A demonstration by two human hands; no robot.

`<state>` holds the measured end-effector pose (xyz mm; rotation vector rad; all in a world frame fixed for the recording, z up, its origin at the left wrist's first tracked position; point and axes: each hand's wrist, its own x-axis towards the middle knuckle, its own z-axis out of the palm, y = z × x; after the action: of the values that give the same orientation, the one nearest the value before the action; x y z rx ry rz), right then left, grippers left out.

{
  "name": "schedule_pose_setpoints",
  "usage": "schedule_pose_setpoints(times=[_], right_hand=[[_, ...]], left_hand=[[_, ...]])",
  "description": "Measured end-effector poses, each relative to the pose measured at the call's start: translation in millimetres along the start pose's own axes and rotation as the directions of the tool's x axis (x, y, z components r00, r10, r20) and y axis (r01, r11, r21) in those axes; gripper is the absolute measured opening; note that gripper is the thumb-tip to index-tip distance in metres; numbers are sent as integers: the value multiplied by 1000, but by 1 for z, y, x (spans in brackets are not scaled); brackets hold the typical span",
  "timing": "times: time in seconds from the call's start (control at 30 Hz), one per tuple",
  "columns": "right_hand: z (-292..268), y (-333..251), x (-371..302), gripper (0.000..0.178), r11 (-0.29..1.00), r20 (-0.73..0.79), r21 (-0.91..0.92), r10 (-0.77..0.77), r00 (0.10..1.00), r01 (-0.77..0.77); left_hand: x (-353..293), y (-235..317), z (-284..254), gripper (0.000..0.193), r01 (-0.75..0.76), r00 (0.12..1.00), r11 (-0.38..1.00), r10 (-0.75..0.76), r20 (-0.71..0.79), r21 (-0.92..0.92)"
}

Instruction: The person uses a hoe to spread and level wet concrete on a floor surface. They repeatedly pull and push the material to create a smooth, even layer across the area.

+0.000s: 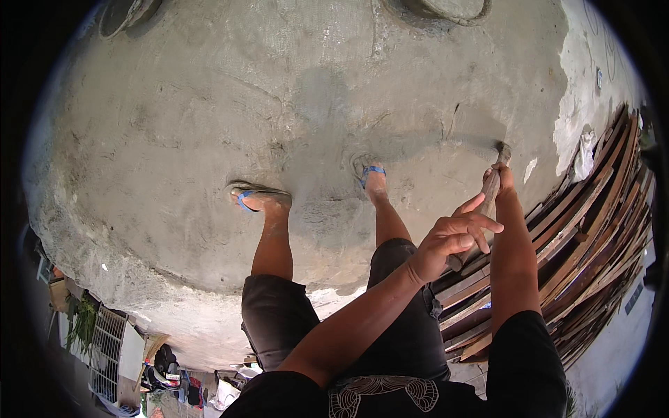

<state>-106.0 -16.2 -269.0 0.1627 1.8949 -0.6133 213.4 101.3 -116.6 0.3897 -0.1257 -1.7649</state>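
Note:
My right hand [504,180] is closed round a wooden handle [490,195], close to its dark far end. What tool the handle belongs to cannot be made out. The handle slants back toward me and passes behind my left hand [454,238]. That hand is held up over the near part of the handle with its fingers spread, and no grip on the wood shows. Under both hands lies wet grey mortar [418,202], spread across the ground. My feet stand in it in sandals with blue straps [374,171].
A long stack of wooden boards [592,202] lies on the right, with a white plastic bag [584,157] beside it. Two round tubs [456,10] [120,15] stand at the far edge. Behind me, at lower left, are a metal rack [106,348] and assorted belongings.

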Motion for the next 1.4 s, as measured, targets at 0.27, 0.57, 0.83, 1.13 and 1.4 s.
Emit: schedule_pose_setpoints(times=[0.27, 0.57, 0.83, 1.13, 1.4], right_hand=[[52, 105, -71, 15, 959, 94, -39, 284, 954, -282], [116, 172, -147, 18, 812, 246, -44, 573, 781, -582], [207, 227, -179, 16, 815, 310, -184, 578, 755, -549], [293, 238, -217, 13, 700, 466, -208, 685, 560, -683], [310, 32, -298, 14, 845, 530, -355, 535, 658, -400]], left_hand=[[-84, 125, 31, 31, -126, 988, 877, 154, -24, 464], [-124, 185, 53, 19, -102, 993, 741, 33, 115, 664], [-129, 256, 62, 22, -22, 1000, 625, 9, 21, 781], [-65, 279, 125, 24, 97, 995, 344, -12, -99, 934], [21, 299, 269, 22, -152, 978, 264, 181, 106, 953]])
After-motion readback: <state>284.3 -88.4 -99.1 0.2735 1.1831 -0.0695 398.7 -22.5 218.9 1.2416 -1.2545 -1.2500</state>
